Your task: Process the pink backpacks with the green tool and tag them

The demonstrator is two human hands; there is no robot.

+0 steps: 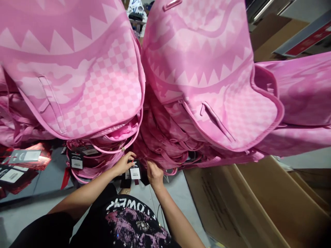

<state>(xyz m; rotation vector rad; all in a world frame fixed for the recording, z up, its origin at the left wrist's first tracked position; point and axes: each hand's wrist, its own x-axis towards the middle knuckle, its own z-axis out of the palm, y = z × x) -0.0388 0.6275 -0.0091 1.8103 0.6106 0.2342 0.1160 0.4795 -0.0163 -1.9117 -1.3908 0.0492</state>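
Two tall stacks of pink backpacks with a shark-mouth print fill the view, the left stack [72,69] and the right stack [207,79]. My left hand [124,163] pinches a black hang tag [134,170] with a white barcode label, low between the stacks. My right hand [154,174] is closed at the lower edge of the right stack, fingers curled on a strap or cord beside the tag; what it grips is hidden.
Flattened cardboard boxes [248,203] lie at the lower right. Red shiny packages with tags [23,162] sit at the left on a grey surface [49,179]. More tagged bags [77,160] hang under the left stack.
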